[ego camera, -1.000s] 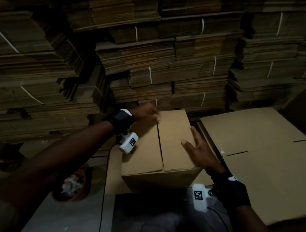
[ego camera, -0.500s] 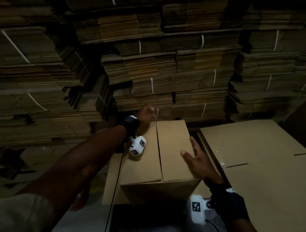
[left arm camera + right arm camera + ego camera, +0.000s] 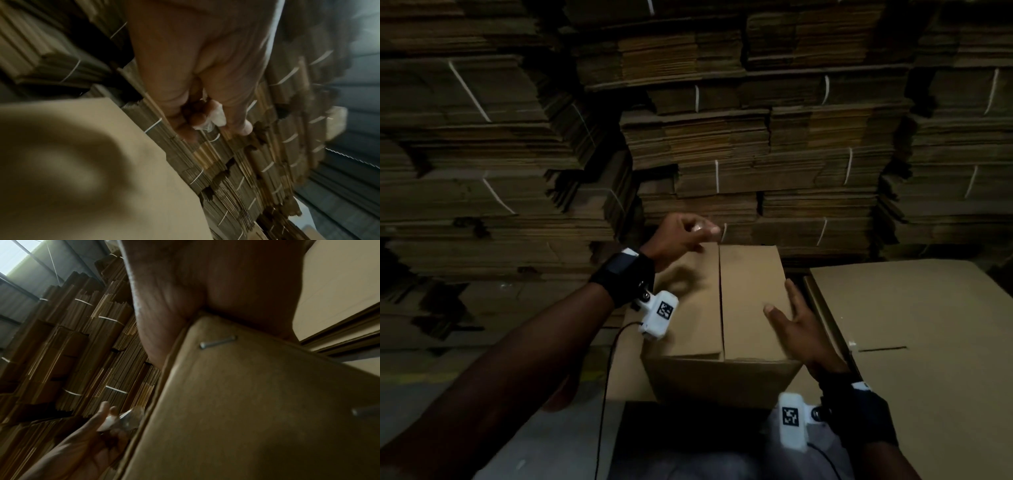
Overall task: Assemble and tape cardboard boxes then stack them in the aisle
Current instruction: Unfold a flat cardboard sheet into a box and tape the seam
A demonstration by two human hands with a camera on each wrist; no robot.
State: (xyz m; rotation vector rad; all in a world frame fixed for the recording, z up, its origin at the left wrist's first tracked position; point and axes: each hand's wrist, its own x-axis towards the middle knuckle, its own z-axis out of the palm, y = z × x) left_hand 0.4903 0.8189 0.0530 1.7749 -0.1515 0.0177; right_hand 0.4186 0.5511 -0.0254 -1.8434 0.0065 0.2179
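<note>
We are working at a plain brown cardboard box (image 3: 722, 308) sitting closed at the centre of the head view, its two top flaps meeting in a straight seam running from 12 to 6 o'clock. Our right hand (image 3: 799, 329) is lying flat with straight, spread fingers, pressing on the right flap near the box's 3 o'clock edge. In the right wrist view, two metal staples (image 3: 218, 341) are showing on the box's side wall.

Our left hand (image 3: 679, 236) is hovering at the box's 12 o'clock end, just above the far end of the seam, its fingers curled and pinching a small crumpled piece of clear whitish tape (image 3: 213, 118); whether the tape is touching the box we cannot tell.

At 3 o'clock of the box, a large flattened sheet of brown cardboard (image 3: 914, 325) is lying just beside it. From 9 through 12 to 3 o'clock, tall bundles of flat brown cardboard tied with white string (image 3: 756, 154) are filling the background.
</note>
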